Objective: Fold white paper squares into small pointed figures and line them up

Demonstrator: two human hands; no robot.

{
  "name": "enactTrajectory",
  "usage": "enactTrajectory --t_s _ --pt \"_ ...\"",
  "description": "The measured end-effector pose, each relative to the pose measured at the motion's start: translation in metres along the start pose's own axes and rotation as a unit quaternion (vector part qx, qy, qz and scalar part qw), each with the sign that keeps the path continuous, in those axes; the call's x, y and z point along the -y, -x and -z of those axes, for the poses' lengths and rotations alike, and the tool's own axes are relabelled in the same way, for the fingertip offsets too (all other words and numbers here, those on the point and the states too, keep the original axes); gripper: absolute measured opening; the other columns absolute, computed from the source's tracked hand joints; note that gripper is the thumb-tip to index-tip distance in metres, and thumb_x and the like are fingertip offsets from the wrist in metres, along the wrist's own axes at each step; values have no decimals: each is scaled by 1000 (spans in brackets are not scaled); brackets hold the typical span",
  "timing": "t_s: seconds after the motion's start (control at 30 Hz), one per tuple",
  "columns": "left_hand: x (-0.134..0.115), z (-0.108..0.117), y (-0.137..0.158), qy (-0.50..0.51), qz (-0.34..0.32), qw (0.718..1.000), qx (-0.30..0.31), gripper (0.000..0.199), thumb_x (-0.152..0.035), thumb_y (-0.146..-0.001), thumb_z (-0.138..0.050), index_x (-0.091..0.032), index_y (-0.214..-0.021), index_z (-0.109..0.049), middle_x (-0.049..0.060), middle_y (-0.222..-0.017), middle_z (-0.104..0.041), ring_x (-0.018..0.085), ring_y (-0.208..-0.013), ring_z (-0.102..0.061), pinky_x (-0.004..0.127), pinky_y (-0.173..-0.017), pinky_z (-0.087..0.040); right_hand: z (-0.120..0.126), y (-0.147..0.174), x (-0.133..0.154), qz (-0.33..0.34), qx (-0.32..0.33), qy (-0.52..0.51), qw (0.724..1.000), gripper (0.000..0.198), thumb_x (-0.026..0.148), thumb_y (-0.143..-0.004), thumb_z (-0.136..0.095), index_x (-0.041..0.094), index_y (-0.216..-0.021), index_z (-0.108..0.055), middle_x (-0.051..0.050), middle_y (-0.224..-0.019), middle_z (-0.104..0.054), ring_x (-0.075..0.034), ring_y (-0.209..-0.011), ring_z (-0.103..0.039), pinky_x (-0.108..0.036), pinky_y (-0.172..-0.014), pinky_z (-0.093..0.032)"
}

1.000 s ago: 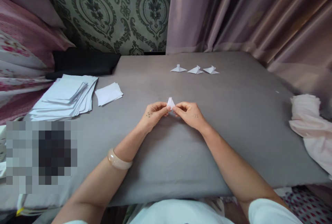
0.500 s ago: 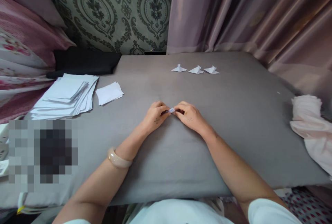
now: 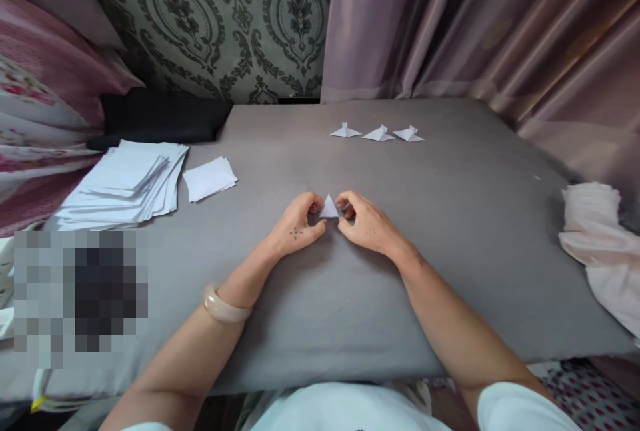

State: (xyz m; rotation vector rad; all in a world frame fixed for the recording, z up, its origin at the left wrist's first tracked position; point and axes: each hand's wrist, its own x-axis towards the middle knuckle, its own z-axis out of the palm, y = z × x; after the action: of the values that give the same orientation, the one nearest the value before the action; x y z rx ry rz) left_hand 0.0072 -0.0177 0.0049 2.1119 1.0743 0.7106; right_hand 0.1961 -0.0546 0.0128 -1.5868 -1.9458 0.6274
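Observation:
A small white folded paper triangle sits between my two hands near the middle of the table, its point facing away from me. My left hand has its thumb at the lower left corner and curled fingers by the left edge. On the other side, my right hand holds its thumb at the lower right corner, with the index fingertip against the right edge. Both hands grip the paper lightly by its sides. Farther back stand three folded paper figures with pointed wings: a left one, a middle one and a right one.
To the left, a small stack of white paper pieces lies beside a larger pile of sheets. Behind them is a folded black cloth. A pale pink cloth rests at the right edge of the grey-covered table.
The folded paper was a narrow strip pinched between both hands; now its triangular face shows. My fingers have spread and shifted around its sides.

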Motion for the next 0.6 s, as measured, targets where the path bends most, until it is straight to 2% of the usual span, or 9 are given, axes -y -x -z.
enactTrajectory --t_s 0.17,0.27,0.43,0.53,0.6 --pt "-2 1 0 8 12 1000 9 20 -15 -72 -51 -18 -92 -55 3 -85 -57 15 -78 -53 26 -67 -42 -3 -1 0 7 -11 -10 1000 14 26 -82 -53 23 -96 -56 -2 -93 -63 -14 -73 -58 -28 -71 -43" --pt "-3 1 0 8 5 1000 1 21 -14 -71 -51 -17 -90 -58 3 -83 -57 15 -77 -53 26 -65 -41 -4 -2 -2 1 -24 -24 999 14 26 -83 -53 22 -95 -57 -2 -91 -63 -13 -70 -57 -27 -68 -43" --pt "0 1 -1 16 -25 999 22 22 -11 -70 -47 -17 -82 -65 6 -91 -60 15 -78 -56 26 -69 -44 -3 -3 -5 24 15 -28 999 18 13 -76 -51 22 -83 -65 -2 -93 -64 -11 -70 -58 -26 -70 -43" --pt "2 0 -1 -11 -42 998 44 20 -12 -71 -49 -17 -76 -67 7 -91 -63 18 -84 -59 29 -76 -45 -3 -2 -4 14 19 -23 999 10 19 -78 -53 21 -76 -62 -1 -84 -64 -12 -69 -58 -26 -67 -42" --pt "3 0 -1 -42 -70 995 55 18 -14 -73 -50 -17 -77 -68 7 -89 -64 18 -83 -58 31 -78 -45 -3 -2 -3 -8 -2 -14 1000 6 27 -78 -59 22 -83 -59 0 -80 -63 -13 -68 -56 -26 -65 -41"
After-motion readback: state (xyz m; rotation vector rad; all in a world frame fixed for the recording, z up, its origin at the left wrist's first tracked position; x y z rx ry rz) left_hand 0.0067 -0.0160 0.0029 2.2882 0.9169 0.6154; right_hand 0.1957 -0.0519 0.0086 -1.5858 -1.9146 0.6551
